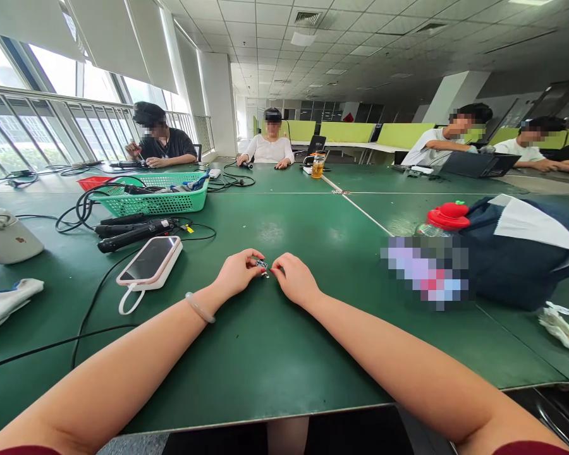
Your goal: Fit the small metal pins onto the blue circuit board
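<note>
I've got the small part (262, 265) in my left hand (239, 272), right hand (295, 278) just beside it. On the table (246, 360): phone (150, 260) to the left, basket (171, 203) behind phone, bag (512, 272) right, bottle (448, 217) at bag's left side.

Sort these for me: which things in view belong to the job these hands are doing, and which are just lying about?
Part of the job:
small object, too tiny to identify, pinched by the left hand
right hand, fingertips close beside it

Apparently just lying about:
phone-like device
green basket
red-topped bottle
dark blue bag
</note>
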The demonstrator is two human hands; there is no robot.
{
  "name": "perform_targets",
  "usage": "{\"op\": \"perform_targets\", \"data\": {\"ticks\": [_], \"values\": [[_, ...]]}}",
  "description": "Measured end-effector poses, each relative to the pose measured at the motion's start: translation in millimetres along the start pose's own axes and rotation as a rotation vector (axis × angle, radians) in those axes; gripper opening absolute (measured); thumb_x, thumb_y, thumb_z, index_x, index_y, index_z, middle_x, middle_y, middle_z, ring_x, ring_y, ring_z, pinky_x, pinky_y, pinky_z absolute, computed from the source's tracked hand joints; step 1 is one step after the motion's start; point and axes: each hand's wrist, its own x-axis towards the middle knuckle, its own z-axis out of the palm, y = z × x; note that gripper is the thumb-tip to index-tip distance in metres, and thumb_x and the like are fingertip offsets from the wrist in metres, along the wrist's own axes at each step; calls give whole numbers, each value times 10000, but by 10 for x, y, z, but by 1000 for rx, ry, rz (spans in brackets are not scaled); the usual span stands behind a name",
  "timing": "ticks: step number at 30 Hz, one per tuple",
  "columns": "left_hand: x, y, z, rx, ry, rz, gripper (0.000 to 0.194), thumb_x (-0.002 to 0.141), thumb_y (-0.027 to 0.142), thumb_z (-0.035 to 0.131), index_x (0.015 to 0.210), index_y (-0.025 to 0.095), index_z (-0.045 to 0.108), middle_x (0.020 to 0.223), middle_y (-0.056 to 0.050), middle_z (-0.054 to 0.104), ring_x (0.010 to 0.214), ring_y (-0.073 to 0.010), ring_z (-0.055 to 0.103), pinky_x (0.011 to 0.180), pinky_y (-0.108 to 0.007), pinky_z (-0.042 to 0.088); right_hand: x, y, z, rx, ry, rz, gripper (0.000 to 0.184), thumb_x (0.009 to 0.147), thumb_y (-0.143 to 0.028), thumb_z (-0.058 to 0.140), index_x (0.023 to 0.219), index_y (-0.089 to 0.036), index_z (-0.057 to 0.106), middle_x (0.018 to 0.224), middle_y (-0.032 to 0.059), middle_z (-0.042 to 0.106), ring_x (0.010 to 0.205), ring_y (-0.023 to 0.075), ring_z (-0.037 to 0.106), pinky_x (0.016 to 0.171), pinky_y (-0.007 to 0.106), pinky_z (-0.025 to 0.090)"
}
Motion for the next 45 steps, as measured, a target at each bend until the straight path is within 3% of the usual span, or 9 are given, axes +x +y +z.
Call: {"op": "perform_targets", "data": {"ticks": [3, 9, 15, 20, 27, 33, 38, 45], "values": [[-22, 48, 5, -25, -36, 13, 224, 674, 302, 622, 885, 233, 588, 663, 40, 636, 644, -141, 586, 637, -244, 434, -3, -29, -40, 18, 69, -62, 106, 850, -150, 487, 776, -182, 555, 853, 29, 559, 803, 152, 494, 739, 266, 400], [-55, 83, 31, -66, -88, 45, 237, 640, 304, 661, 843, 218, 574, 712, 27, 646, 702, -151, 597, 672, -257, 443, 0, -50, -74, -19, 78, -166, 109, 836, -132, 502, 785, -179, 587, 853, 36, 567, 805, 153, 496, 752, 270, 404], [-31, 24, 11, -59, -49, 25, 240, 646, 296, 664, 856, 222, 572, 718, 24, 646, 716, -154, 607, 686, -264, 452, -13, -11, -50, 20, 78, -96, 156, 858, -144, 477, 814, -200, 617, 846, 27, 586, 824, 153, 511, 768, 271, 403], [16, -71, -25, 16, 45, -39, 237, 658, 317, 657, 854, 217, 567, 739, 7, 658, 737, -168, 619, 685, -274, 456, -25, 15, 6, 18, -56, 30, 103, 841, -191, 521, 881, -191, 615, 872, 24, 570, 796, 136, 527, 729, 254, 409], [1, -83, 1, 48, 55, -56, 227, 697, 327, 628, 868, 228, 517, 762, 4, 672, 733, -174, 631, 658, -277, 453, 20, 36, 15, -37, -207, 82, 264, 855, -364, 512, 1098, -317, 602, 898, -1, 543, 739, 112, 534, 640, 229, 388], [-17, -55, -12, 65, 39, -63, 222, 701, 344, 623, 850, 228, 506, 768, 9, 679, 739, -172, 635, 647, -265, 444, 6, 18, -15, -53, -212, 72, 206, 850, -354, 521, 968, -294, 678, 911, 8, 552, 775, 116, 540, 681, 232, 402], [-56, 7, -31, 76, -40, -39, 229, 715, 378, 592, 853, 229, 487, 694, 28, 679, 702, -176, 631, 632, -272, 424, 6, 26, -108, -46, -260, 66, 136, 807, -288, 582, 882, -250, 690, 877, 12, 584, 798, 127, 552, 715, 240, 410], [-100, 59, 15, -43, -97, -24, 225, 721, 377, 582, 867, 234, 490, 716, 29, 695, 737, -181, 643, 681, -291, 442, 34, 80, -131, 9, -226, 66, 120, 795, -260, 583, 765, -254, 699, 769, 2, 601, 732, 138, 546, 635, 246, 397]]}}
